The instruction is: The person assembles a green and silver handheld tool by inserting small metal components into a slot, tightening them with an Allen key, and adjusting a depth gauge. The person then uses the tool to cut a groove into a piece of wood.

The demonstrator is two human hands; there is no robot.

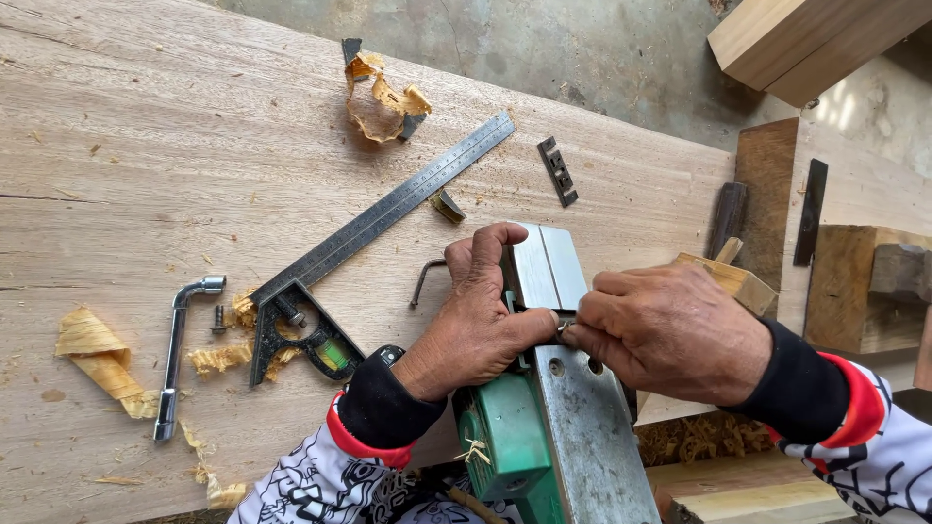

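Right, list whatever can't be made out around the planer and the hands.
Head view only:
- The gap in the planer's sole: covered by the fingertips of the left hand and right hand; whatever they pinch is too small to tell.
- The planer's green body: cut off by the bottom edge.
- The hex key: its far end is hidden behind the left hand.

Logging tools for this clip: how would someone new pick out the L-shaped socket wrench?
Start at the wide pale plank and find the combination square lying diagonally across it. Left of the square's dark head lies the socket wrench, beside curled shavings. It alone is a plain shiny tube with a bent top.
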